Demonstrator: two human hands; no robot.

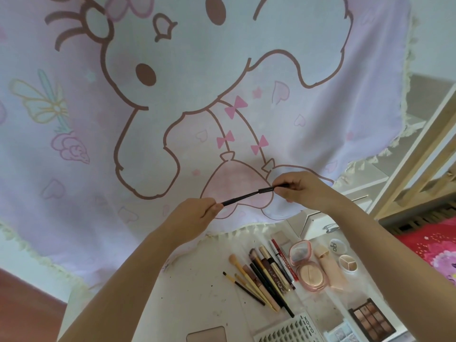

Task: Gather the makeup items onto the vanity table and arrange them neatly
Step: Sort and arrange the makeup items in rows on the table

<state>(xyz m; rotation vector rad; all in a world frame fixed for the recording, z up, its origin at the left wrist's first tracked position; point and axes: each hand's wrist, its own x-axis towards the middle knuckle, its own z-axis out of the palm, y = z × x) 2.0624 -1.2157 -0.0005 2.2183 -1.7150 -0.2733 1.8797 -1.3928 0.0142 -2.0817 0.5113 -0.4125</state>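
A thin black makeup pencil [243, 196] is held in the air in front of a pink cartoon curtain. My left hand [195, 213] pinches its lower left end. My right hand [299, 191] pinches the thicker cap end at the upper right. Below them, on the white vanity table [197, 287], several brushes and pencils [261, 277] lie side by side. To their right sit a pink open compact [306, 265], a beige tube [329, 266], a small round concealer pot [348, 262] and a round white lid [336, 246].
An eyeshadow palette [372, 319] and a lash tray [288, 329] lie near the table's front right. A flat grey-pink case [207, 334] sits at the bottom edge. A wooden frame [419, 169] and a red patterned bedcover [434, 245] stand to the right.
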